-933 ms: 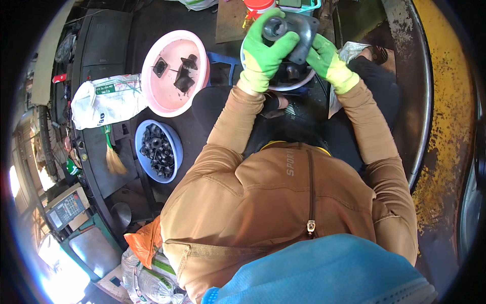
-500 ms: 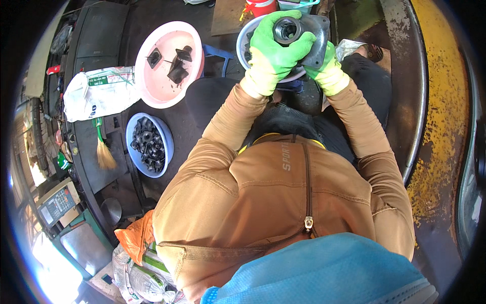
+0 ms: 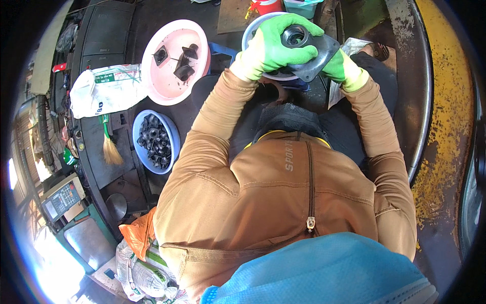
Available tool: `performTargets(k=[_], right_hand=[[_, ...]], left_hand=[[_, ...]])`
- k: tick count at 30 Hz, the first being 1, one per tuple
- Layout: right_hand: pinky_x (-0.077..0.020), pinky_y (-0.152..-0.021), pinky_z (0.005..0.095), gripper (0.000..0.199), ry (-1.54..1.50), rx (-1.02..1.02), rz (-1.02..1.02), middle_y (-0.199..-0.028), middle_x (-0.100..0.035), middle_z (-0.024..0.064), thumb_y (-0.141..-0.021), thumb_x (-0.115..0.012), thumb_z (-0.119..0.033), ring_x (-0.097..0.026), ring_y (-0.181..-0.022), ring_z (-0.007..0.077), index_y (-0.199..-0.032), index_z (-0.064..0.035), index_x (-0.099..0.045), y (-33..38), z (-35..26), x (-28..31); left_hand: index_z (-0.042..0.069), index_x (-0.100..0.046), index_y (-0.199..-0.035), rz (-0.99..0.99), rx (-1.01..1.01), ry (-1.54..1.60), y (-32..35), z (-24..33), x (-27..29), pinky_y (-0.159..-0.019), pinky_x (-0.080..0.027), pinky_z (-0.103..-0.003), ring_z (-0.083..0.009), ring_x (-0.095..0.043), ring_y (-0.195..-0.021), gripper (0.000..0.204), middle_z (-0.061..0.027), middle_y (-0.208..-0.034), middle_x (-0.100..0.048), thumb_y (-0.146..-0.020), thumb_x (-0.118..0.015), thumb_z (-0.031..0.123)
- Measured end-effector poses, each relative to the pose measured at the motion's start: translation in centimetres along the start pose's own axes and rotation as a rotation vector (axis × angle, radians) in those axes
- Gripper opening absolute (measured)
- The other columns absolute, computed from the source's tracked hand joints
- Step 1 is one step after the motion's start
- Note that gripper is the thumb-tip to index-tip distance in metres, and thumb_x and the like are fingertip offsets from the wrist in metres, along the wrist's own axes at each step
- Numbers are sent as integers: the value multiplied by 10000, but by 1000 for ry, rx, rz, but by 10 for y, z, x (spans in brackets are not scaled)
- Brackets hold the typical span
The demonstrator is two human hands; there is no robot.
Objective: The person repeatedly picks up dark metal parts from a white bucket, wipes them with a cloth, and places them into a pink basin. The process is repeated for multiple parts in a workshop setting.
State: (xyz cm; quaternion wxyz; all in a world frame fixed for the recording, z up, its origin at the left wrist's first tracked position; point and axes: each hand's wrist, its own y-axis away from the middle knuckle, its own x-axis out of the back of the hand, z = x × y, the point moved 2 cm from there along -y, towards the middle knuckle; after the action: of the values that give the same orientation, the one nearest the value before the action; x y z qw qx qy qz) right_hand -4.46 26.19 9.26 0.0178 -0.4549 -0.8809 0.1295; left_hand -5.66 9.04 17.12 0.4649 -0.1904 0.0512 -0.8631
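Above a pale blue basin [image 3: 247,38], I hold a black rubber part [image 3: 324,51] with a round, ringed neck and a flat, square-cornered flange. My left hand [image 3: 273,46], in a green glove, is closed around the neck, fingers and thumb on either side of the ring. The other gloved hand, my right hand [image 3: 342,67], grips the flange's right edge; its fingertips are partly hidden behind it. The flange lies tilted, one corner toward me. Most of the basin underneath is covered by my hands and the part.
To the left, a pink basin [image 3: 161,83] contains a few black flanged pieces. Nearer me, a blue basin [image 3: 174,133] is heaped with small black parts. A white sack [image 3: 106,93] and a straw brush [image 3: 111,152] lie farther left. A rusty yellow metal edge [image 3: 445,126] runs along the right.
The black rubber part has turned and tipped in my hands, one flange corner now pointing toward me. My right hand has shifted right and slightly down. My whole view has shifted a little.
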Motion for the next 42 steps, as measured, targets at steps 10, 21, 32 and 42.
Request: performTargets(k=[10,21,32,42], right_hand=[[-509,-858,295,518,-283,-428,46,-1234,-630,69,-945,-615,-364,-617,-1042,148,-1354,-62,-520,5,13,-12],[-550,-826,401,458,889,391,567,-1110,-676,142,-806,-690,-222,-666,-1003,343,-1232,-81,-597,-6,14,-22],[-525,-906,349,506,594,204,176,-1195,-644,124,-818,-757,-120,-637,-1074,228,-1272,-32,-551,-9,-27,-21],[-495,-985,336,544,110,-69,-68,-1300,-597,97,-856,-727,-96,-580,-1178,179,-1356,-37,-521,7,2,-14]], left_hand=[[2,-638,-1227,-433,-36,266,-15,-15,25,-1033,-444,-349,-220,-598,-1173,554,-109,-1184,-674,-721,-786,173],[23,-661,-1111,394,-152,128,0,-30,-22,-888,-525,-305,-170,-655,-1000,472,-92,-1132,-683,-711,-862,172],[0,-649,-1130,156,-117,75,7,-15,-5,-1000,-482,-356,-217,-631,-1119,411,-146,-1204,-676,-753,-795,71],[15,-669,-1062,-253,-72,269,4,-3,9,-1025,-441,-392,-261,-591,-1172,448,-150,-1215,-664,-654,-791,153]])
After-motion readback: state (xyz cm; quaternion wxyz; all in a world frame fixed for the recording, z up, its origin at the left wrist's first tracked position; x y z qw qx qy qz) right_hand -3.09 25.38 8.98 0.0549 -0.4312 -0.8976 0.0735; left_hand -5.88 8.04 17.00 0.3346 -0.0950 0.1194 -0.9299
